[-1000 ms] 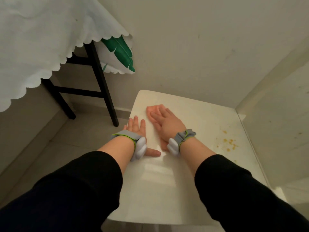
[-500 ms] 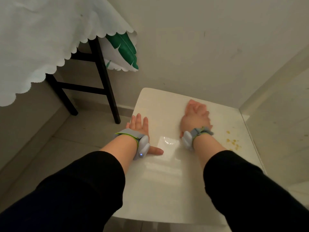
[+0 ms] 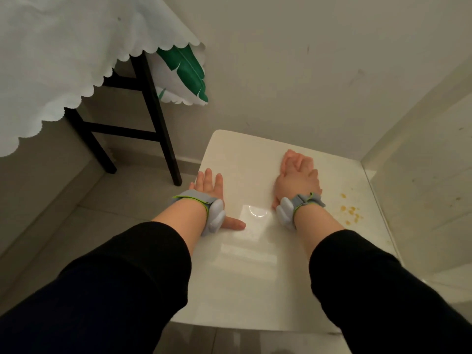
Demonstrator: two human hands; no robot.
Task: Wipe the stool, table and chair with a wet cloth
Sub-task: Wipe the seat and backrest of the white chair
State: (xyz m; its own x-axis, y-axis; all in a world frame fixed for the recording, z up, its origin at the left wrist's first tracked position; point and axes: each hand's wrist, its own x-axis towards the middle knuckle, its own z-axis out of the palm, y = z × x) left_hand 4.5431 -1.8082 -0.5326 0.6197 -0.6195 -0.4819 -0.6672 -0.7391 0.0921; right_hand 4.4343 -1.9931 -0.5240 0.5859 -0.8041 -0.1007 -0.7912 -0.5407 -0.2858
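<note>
A glossy white stool seat (image 3: 242, 277) fills the lower middle of the head view. My right hand (image 3: 297, 182) lies flat on a pink cloth (image 3: 287, 159) and presses it onto the far middle of the seat; only the cloth's far edge shows past my fingers. Flat on the seat's left edge rests my left hand (image 3: 209, 190), thumb spread out toward the middle, holding nothing. Yellow-orange stains (image 3: 351, 212) dot the seat to the right of my right hand. At the upper left stands the table (image 3: 51, 60), under a white scalloped cloth.
The table's black legs (image 3: 155, 118) stand on the tiled floor just left of the stool. A green leaf print (image 3: 186, 70) hangs at the cloth's corner. A wall runs behind the stool, and a pale upright panel (image 3: 421, 175) borders its right side.
My right hand slid the pink cloth rightward from the seat's left part toward the middle. The left hand has stayed on the left edge.
</note>
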